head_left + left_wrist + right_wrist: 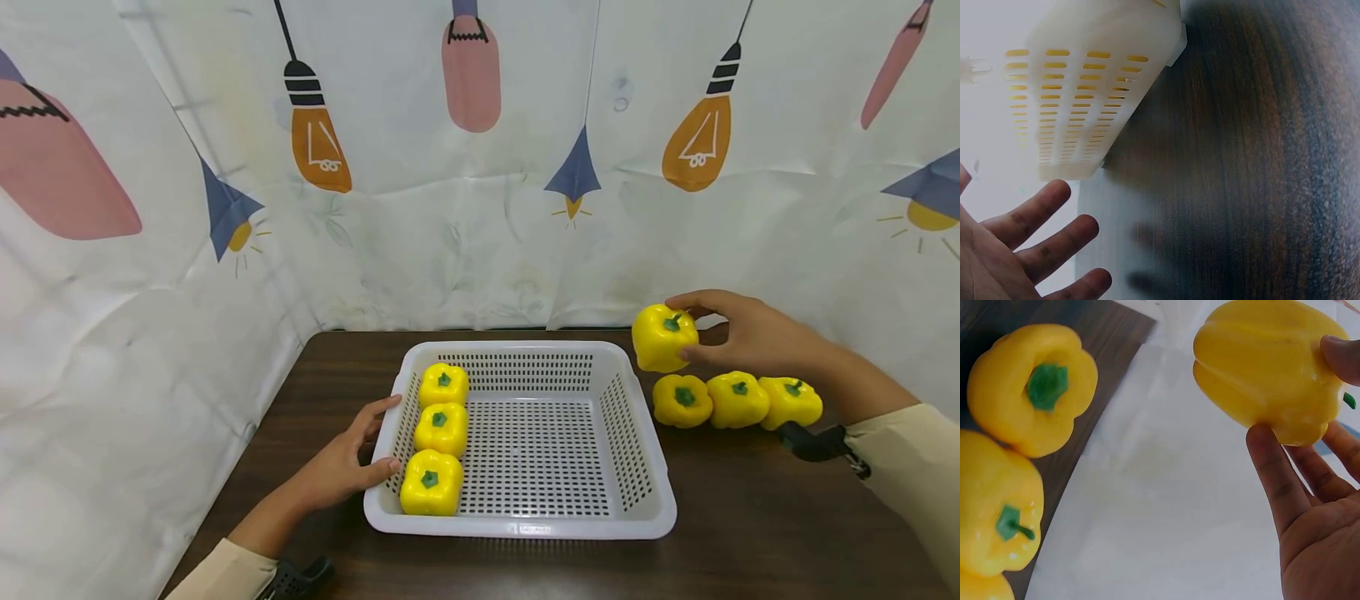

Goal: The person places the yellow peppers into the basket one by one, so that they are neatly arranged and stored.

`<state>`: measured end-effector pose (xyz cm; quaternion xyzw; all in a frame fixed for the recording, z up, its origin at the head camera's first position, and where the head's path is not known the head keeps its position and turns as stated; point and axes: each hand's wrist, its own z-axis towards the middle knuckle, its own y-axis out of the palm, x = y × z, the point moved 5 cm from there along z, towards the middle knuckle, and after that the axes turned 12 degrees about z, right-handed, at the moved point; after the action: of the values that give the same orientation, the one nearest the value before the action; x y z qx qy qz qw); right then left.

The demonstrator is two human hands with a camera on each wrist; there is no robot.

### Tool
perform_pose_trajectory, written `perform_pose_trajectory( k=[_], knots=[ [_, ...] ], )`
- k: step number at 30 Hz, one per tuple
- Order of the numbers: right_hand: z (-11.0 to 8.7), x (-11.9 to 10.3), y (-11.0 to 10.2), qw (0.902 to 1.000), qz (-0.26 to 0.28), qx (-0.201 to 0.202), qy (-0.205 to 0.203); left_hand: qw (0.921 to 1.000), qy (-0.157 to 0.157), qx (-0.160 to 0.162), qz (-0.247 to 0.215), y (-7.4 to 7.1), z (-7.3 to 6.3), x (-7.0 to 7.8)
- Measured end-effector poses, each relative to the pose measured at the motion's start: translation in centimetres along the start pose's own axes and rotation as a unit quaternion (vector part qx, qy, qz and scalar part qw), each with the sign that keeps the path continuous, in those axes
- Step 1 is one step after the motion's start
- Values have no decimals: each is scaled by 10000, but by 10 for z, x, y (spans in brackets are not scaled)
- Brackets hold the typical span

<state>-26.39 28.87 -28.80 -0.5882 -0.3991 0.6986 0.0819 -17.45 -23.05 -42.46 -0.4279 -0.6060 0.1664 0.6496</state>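
- A white cloth backdrop (pixel 465 242) hangs behind and to the left, printed with orange light bulbs, blue lamps and pink pencil-like shapes.
- In front of it is a dark brown wood-grain table (pixel 750 517).
- A white rectangular plastic basket (pixel 517 529) with slotted sides and floor sits upright at the table's centre.
- Two beige sleeves (pixel 911 483) reach in, one from each lower corner.
- The person's right hand (pixel 750 333) is raised at the far right of the basket, its thumb and fingers gripping a yellow bell pepper.
- The left hand (pixel 347 467) is at the basket's left side, thumb and forefinger at the rim, well apart from the right; the left wrist view shows three fingers stretched and spread beside the slotted outer wall.
- The held pepper (pixel 654 342) is in the air, beyond the basket's right side and above the peppers on the table.
- Three yellow peppers (pixel 441 429) stand inside the basket, lined up front to back along its left wall.
- Three more peppers (pixel 738 400) lie side by side on the table, right of the basket.
- A black wrist device (pixel 813 442) is worn at each cuff.
- Every pepper has a small green stem (pixel 672 323).
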Motion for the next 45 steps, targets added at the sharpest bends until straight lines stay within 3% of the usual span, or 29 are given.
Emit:
perform_pose_trajectory(
  k=[7, 26, 45],
  knots=[
    [8, -7, 10, 9979, 624, -109, 107, 10000, 7, -10, 27, 0, 1, 1],
    [34, -25, 34, 9982, 455, -233, -329, 10000, 18, 39, 27, 0, 1, -1],
    [62, -33, 64, 9965, 670, -386, -328, 10000, 16, 43, -46, 1, 0, -1]
  ],
)
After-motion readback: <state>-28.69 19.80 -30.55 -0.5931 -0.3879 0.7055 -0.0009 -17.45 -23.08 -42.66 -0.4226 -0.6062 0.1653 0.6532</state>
